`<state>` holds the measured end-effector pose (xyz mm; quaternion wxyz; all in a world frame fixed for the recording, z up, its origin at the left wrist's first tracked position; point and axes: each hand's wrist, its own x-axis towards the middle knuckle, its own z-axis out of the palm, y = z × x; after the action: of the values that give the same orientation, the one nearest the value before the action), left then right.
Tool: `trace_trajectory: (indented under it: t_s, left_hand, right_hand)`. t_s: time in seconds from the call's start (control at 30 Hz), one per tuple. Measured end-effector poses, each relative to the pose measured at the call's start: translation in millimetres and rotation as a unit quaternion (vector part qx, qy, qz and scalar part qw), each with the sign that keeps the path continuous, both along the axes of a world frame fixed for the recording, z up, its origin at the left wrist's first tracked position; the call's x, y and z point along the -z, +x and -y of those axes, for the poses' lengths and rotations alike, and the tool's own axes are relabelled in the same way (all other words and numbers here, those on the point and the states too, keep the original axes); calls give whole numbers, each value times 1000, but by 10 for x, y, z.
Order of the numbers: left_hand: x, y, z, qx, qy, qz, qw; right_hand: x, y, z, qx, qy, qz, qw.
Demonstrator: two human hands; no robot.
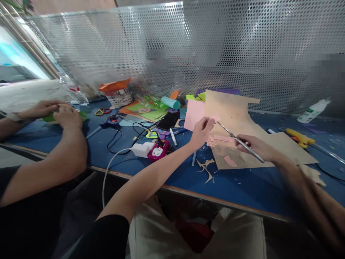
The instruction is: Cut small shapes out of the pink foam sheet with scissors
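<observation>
My left hand (202, 132) is closed, pinching a small pink paper piece (215, 118) between thumb and fingers above the table. My right hand (252, 146) grips a slim metal tool (249, 148), thin toward its tip and thicker at the handle, with a bump midway. Whether it is a pair of scissors or a knife I cannot tell. Its tip points at the pink piece, very near it. Beneath both hands lies a large tan paper sheet (226, 104), with pink scraps (230, 161) on it. A pink sheet (194, 113) stands behind my left hand.
A magenta power adapter (159, 150) with cables sits left of my forearm. Tan offcuts (206, 169) lie near the table edge. A yellow glue gun (299, 137) and white bottle (314, 110) are at right. At left, another person's hands (64, 114) work on something green.
</observation>
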<state>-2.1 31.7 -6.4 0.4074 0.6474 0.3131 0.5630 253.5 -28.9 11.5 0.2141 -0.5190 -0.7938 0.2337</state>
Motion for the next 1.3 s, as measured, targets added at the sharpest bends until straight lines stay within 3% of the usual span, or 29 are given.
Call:
trace_trajectory:
  t_s: [0.1, 0.4, 0.7, 1.03, 1.3]
  left_hand:
    - [-18, 3, 42, 54, -3, -2, 999]
    - [4, -14, 19, 121, -62, 34, 990]
    - [-17, -20, 18, 118, -68, 27, 990]
    - [-79, -43, 61, 86, -1, -17, 996]
    - [-119, -77, 119, 111, 28, -77, 990]
  right_hand:
    - [-11, -71, 33, -19, -7, -48, 999]
    - [21, -48, 27, 5, -57, -94, 994]
    - [33, -74, 28, 26, -54, -110, 992]
    - [37, -80, 13, -70, -18, -94, 993]
    - [89, 36, -9, -135, -62, -146, 978]
